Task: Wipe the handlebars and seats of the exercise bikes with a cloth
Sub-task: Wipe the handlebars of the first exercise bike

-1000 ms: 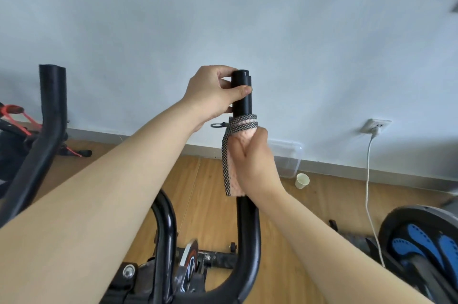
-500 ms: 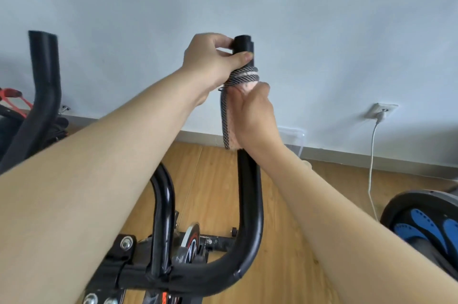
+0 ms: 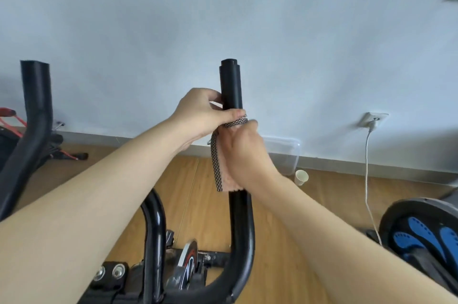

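The black right handlebar of the exercise bike rises upright at the middle of the view. A pink cloth with a checked edge is wrapped around the bar below its bare top. My right hand grips the cloth around the bar. My left hand holds the bar just above, its thumb lying across the cloth's upper edge. The left handlebar stands free at the left. No seat is in view.
The bike's inner bar and flywheel are below my arms. A paper cup and clear plastic box sit by the wall. A white cable hangs from a socket. Another machine with blue pedals is at right.
Both hands and the cloth have slid down the right handlebar from its tip, so more of the bar's top is bare. The view has also shifted slightly.
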